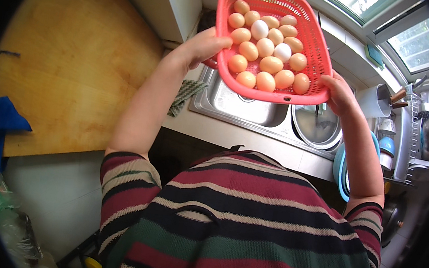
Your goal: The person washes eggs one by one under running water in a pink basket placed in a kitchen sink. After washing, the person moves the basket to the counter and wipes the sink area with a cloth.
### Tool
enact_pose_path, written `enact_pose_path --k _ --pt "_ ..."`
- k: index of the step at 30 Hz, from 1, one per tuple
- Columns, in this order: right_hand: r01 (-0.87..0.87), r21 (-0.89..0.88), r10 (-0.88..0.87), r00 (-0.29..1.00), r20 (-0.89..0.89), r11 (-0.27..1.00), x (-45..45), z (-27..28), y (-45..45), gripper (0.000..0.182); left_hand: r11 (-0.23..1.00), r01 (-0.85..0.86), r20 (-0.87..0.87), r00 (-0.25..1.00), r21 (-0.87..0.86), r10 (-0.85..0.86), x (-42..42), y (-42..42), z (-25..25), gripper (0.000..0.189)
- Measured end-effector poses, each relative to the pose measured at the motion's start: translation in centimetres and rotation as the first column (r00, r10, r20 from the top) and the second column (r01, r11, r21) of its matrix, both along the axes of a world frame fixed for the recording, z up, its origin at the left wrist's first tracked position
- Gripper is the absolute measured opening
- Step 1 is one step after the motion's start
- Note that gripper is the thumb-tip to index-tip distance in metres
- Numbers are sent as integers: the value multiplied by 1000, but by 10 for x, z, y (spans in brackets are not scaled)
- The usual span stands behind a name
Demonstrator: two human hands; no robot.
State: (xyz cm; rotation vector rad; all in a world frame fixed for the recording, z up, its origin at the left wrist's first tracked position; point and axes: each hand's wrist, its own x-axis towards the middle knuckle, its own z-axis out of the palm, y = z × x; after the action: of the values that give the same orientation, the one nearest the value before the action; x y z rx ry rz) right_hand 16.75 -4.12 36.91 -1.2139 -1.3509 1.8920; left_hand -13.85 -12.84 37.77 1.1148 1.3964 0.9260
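A pink perforated plastic basket (256, 95) is held up over a stainless steel double sink (231, 122). Inside it lie several eggs, most of them brown (271, 65) and two white (259, 30). My left hand (207, 46) grips the rim on the basket's left side, with the thumb over the edge. On the right side my right hand (339, 93) holds the opposite rim the same way. The basket hides part of the sink. Below it, in the right bowl of the sink, rests a round metal pan or basin (314, 129).
A checked cloth (185, 97) lies on the counter left of the sink. At the right stand a blue plastic basin (339, 170), a pale container (373, 100) and a dish rack (412, 140) with bowls and pans. A large wooden board (71, 66) fills the left. A green sponge (373, 55) sits by the window.
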Motion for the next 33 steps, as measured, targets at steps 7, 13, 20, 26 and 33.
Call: enact_pose_path --k 7,13,20,26,33 --pt "-31 -13 31 998 56 999 -3 22 10 40 991 73 -107 991 -115 -85 -10 11 30 36" --pt "-33 -7 33 998 51 999 -8 34 14 39 994 60 -134 988 -97 -73 -17 20 32 48" --pt "-58 3 58 997 43 998 -9 34 23 39 994 62 -121 990 -85 -72 -21 24 30 48" --pt "-40 18 39 998 44 999 -12 26 27 40 994 76 -86 993 -79 -83 -22 29 26 37" --pt "-71 -6 71 997 33 997 -13 19 34 41 996 59 -21 998 -65 -61 -28 36 11 38"
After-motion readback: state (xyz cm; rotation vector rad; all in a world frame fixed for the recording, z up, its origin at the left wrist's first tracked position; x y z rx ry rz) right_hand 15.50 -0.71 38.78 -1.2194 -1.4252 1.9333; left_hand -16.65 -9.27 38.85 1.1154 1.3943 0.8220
